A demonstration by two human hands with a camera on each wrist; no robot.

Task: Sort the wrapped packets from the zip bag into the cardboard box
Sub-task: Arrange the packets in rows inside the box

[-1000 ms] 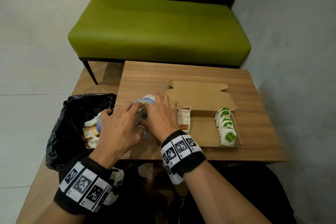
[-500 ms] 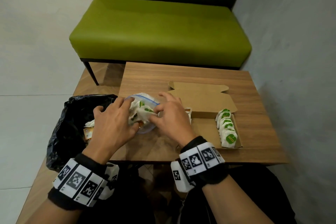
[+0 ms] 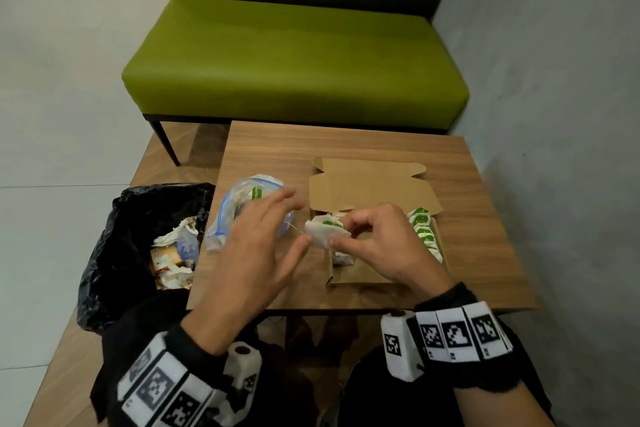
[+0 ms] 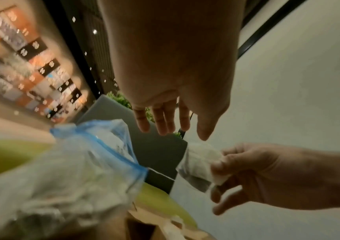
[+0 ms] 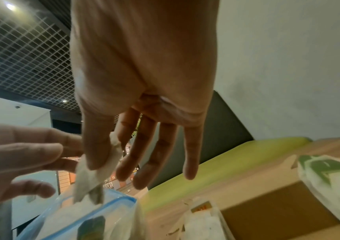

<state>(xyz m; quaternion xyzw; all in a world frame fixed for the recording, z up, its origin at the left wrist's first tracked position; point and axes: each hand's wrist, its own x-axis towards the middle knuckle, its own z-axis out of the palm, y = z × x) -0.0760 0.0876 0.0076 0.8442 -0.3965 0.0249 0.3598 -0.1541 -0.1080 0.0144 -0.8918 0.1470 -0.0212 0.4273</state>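
Head view: my right hand (image 3: 384,246) has its fingers (image 5: 95,155) pinching a white packet (image 3: 325,232) with a green label, held just over the left end of the cardboard box (image 3: 360,274). My left hand (image 3: 256,253) sits right beside it, fingers spread loose, holding nothing. Behind it the zip bag (image 3: 239,208) lies on the surface (image 3: 485,253), more packets inside. Green-label packets (image 3: 424,232) line the box's right side. Black trash bag (image 3: 114,253) sits off left.
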